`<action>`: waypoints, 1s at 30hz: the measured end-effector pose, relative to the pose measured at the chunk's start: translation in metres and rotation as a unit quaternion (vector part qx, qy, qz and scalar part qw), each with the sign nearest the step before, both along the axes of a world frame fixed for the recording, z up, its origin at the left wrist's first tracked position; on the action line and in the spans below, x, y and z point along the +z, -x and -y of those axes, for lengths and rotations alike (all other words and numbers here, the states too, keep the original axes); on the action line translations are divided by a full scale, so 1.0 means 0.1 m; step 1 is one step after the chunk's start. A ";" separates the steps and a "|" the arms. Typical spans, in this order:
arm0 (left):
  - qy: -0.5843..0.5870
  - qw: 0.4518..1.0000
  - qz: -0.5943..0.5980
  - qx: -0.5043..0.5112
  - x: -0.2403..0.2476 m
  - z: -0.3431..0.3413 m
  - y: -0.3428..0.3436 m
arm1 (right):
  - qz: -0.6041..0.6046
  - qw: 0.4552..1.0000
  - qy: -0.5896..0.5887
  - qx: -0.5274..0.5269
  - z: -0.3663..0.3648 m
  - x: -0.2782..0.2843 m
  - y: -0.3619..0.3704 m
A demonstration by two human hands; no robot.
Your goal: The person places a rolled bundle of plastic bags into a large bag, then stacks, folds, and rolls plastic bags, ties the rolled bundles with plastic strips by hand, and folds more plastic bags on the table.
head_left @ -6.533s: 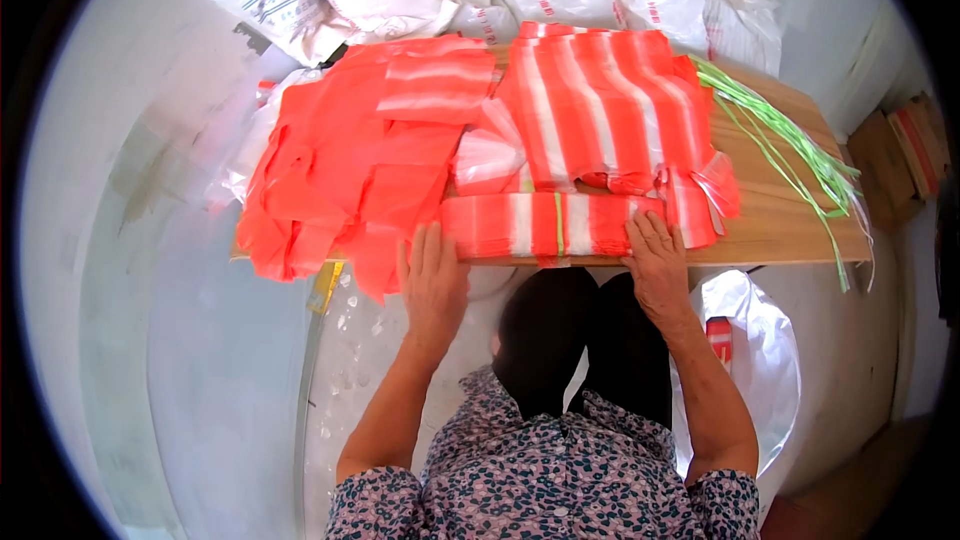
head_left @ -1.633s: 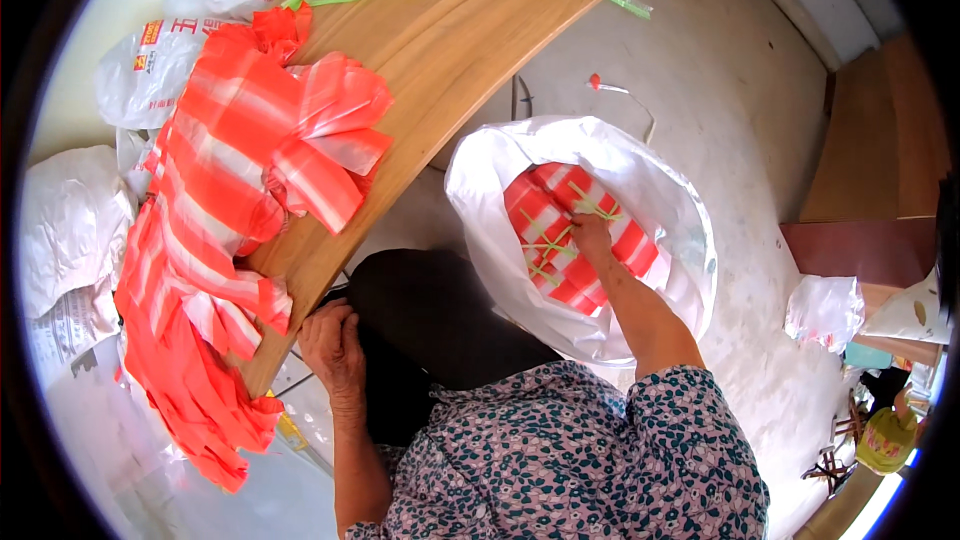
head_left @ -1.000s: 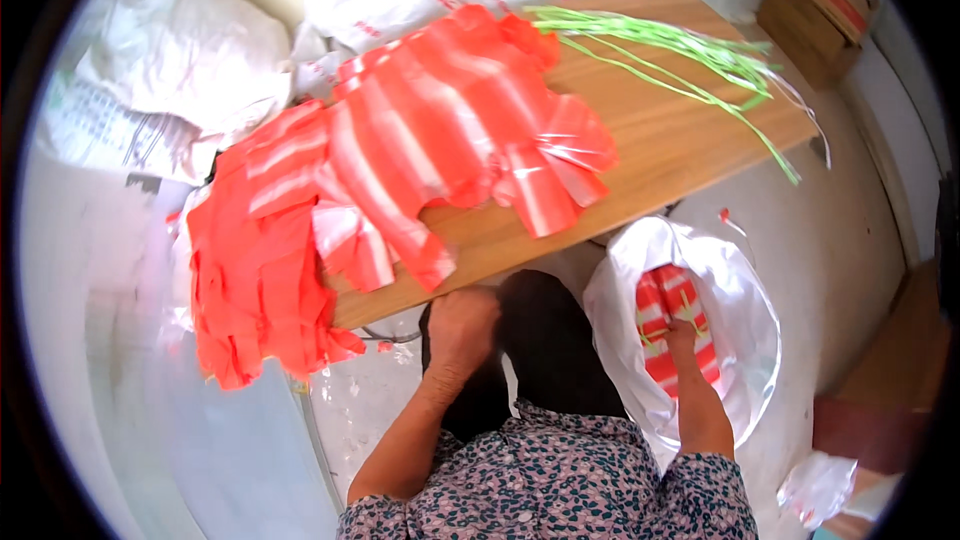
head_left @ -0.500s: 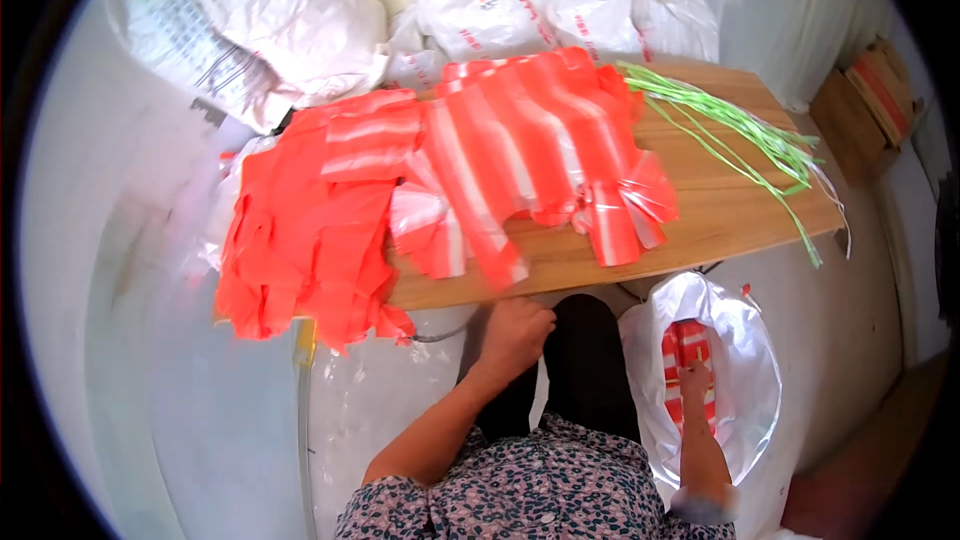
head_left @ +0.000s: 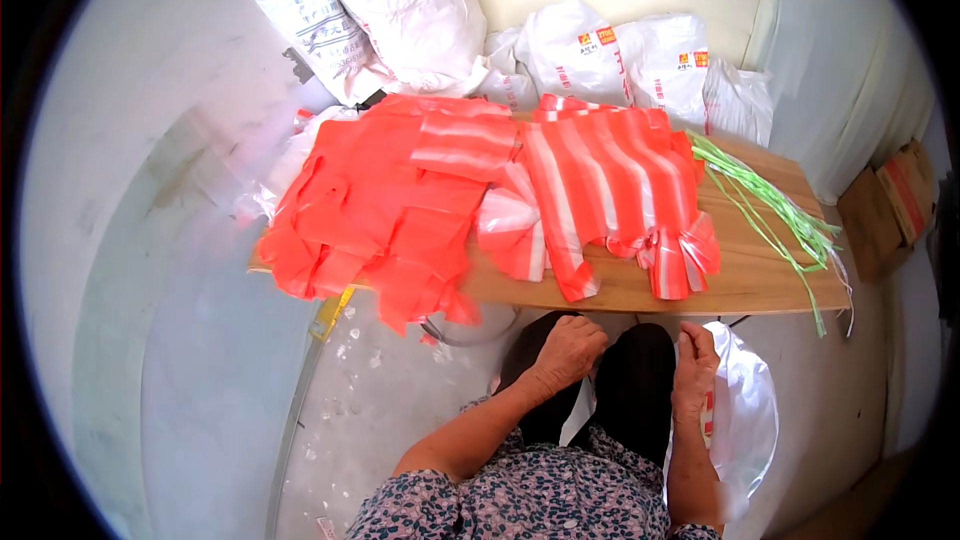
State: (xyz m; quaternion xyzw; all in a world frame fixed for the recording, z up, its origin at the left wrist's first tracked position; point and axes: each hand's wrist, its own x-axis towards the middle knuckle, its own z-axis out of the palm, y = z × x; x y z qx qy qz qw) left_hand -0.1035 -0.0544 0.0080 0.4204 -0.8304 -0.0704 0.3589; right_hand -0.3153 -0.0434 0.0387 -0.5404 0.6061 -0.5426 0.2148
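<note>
My left hand [head_left: 572, 348] rests by my left thigh at the table's front edge, fingers curled closed with nothing visible in them. To its right my right hand [head_left: 695, 365] is raised beside my right knee, its fingers loosely bent and apart, holding nothing that I can see. It partly covers the white sack [head_left: 748, 390] on the floor, where a strip of red and white plastic [head_left: 708, 414] shows. Ahead on the wooden table [head_left: 500, 285] lie a pile of red-and-white striped plastic bags [head_left: 610, 170] and a pile of red plastic bags [head_left: 380, 210].
Green plastic strips [head_left: 765, 200] lie along the table's right end, some hanging over its edge. Stuffed white sacks [head_left: 405, 15] stand against the wall behind. Cardboard boxes [head_left: 885, 200] are at the far right; a yellow strip [head_left: 330, 315] shows below the table's left front.
My right hand has come up out of the white sack to beside my knee. My left hand stays near my left thigh. The view has shifted, so the table appears lower and further right.
</note>
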 end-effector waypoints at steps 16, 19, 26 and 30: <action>-0.316 0.855 -0.404 0.072 0.55 0.45 -0.38 | 0.218 0.965 0.125 0.075 1.43 0.29 -1.04; -0.399 0.759 -0.510 0.072 0.72 0.58 -0.38 | 0.302 0.926 0.202 0.101 1.63 0.43 -1.11; -0.385 0.723 -0.574 -0.015 0.52 0.83 -0.15 | 0.277 0.942 0.183 0.047 1.69 0.28 -0.90; -0.430 0.700 -0.569 0.022 0.63 0.88 -0.07 | 0.249 0.954 0.163 0.044 1.64 0.19 -0.82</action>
